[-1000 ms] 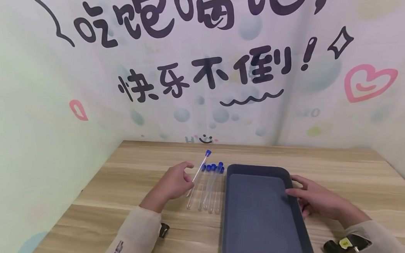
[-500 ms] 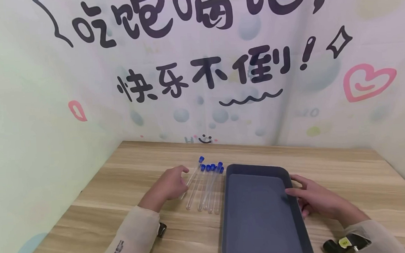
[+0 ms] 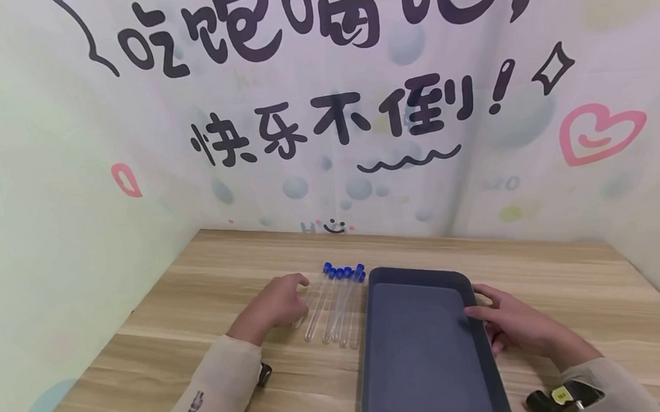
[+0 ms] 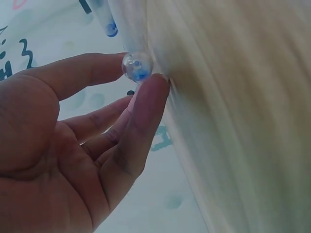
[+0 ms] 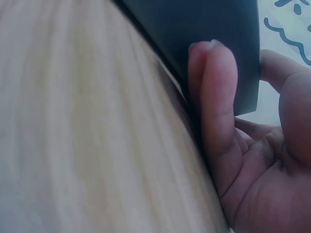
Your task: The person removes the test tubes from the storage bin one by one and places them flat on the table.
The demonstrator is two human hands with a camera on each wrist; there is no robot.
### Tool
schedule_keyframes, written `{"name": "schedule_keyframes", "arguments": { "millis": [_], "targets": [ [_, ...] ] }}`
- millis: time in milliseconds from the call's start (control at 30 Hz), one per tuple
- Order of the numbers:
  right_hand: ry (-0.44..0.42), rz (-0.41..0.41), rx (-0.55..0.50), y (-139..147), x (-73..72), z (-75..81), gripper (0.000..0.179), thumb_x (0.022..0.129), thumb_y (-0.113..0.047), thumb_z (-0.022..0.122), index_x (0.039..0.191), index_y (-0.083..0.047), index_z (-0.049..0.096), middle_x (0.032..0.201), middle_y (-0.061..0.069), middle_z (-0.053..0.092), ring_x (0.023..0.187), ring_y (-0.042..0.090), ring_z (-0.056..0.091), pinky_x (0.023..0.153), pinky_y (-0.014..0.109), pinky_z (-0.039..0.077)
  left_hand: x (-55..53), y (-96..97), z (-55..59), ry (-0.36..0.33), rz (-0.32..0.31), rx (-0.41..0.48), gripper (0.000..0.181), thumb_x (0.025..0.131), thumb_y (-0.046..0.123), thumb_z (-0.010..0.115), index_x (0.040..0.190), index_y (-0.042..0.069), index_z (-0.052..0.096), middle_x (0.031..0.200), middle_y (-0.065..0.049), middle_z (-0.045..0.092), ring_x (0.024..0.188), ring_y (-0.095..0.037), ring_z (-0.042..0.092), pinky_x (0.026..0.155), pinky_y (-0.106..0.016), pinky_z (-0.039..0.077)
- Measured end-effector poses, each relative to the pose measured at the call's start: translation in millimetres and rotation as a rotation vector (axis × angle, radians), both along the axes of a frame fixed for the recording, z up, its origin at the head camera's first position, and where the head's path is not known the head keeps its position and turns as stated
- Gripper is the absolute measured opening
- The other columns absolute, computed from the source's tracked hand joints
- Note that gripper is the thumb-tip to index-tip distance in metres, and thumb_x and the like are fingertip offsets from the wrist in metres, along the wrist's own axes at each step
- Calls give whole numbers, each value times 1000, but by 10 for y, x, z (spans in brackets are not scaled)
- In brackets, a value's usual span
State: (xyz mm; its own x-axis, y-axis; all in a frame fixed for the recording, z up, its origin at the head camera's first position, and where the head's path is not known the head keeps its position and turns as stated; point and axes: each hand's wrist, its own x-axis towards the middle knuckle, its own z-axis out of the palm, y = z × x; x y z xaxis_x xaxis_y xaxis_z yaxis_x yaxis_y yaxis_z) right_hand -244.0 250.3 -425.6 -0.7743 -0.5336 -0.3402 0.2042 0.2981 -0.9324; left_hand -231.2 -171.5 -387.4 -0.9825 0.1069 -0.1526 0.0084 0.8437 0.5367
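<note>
My left hand is low over the table, left of a row of clear test tubes with blue caps. Its thumb and a finger pinch one test tube near the rounded end, seen end-on in the left wrist view, close to the tabletop. In the head view that tube's blue cap points away, in line with the others, and part of its body is hidden by the hand. My right hand holds the right side of a dark grey tray, thumb over the rim, other fingers against the outer wall.
The row of tubes lies just left of the tray on the wood-grain table. A printed cloth backdrop rises behind the table's far edge, and pale walls stand at both sides. A black wrist camera sits at the right sleeve.
The tube in my left hand has come down from a raised slant, its capped end dropping toward the table beside the other caps. My right hand and the tray stay put.
</note>
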Motion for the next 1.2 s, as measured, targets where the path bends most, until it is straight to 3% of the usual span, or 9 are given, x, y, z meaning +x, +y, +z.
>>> {"name": "schedule_keyframes", "arguments": {
  "millis": [433,567,667,800,900,967,1200],
  "targets": [
    [13,-11,14,-11,0,3,71,95,-30,48,147,-15,2,71,4,62,53,11,56,50,32,52,23,20,12,-20,0,-4,63,74,4,65,133,8,44,68,-4,59,48,-14,54,45,-27,44],
    [18,-12,17,-10,-2,-6,71,95,-30,48,147,-15,2,72,4,62,53,12,56,50,32,52,28,25,19,-12,11,-30,61,74,8,65,132,10,46,86,-6,64,51,-15,54,47,-28,44],
    [21,-14,19,-8,-4,-11,71,95,-30,48,147,-15,2,71,4,61,53,11,56,50,32,52,28,33,37,36,21,-107,56,76,18,66,129,13,50,105,-6,65,59,-17,54,53,-32,45],
    [20,-16,20,-5,-5,-14,71,95,-31,48,147,-16,3,70,3,60,53,11,55,50,32,52,34,68,69,106,25,-174,50,80,32,66,126,17,53,88,-1,66,62,-14,54,57,-31,43],
    [18,-14,18,-3,-4,-14,70,95,-30,48,147,-16,3,71,4,61,53,11,55,50,32,52,55,116,95,145,14,-141,45,84,34,63,125,18,53,70,4,57,56,-12,51,51,-29,41],
    [17,-13,15,-2,-4,-14,70,95,-30,48,147,-16,3,73,5,61,53,12,55,50,32,52,76,157,111,172,0,-107,42,86,33,60,124,19,53,67,5,54,52,-12,48,47,-28,38],
    [20,-21,25,-8,-7,-10,71,95,-31,49,147,-15,3,71,4,60,53,12,55,50,33,52,174,390,184,310,-71,-47,32,87,31,59,118,21,57,72,11,55,54,-7,49,50,-25,41]
  ]
}}
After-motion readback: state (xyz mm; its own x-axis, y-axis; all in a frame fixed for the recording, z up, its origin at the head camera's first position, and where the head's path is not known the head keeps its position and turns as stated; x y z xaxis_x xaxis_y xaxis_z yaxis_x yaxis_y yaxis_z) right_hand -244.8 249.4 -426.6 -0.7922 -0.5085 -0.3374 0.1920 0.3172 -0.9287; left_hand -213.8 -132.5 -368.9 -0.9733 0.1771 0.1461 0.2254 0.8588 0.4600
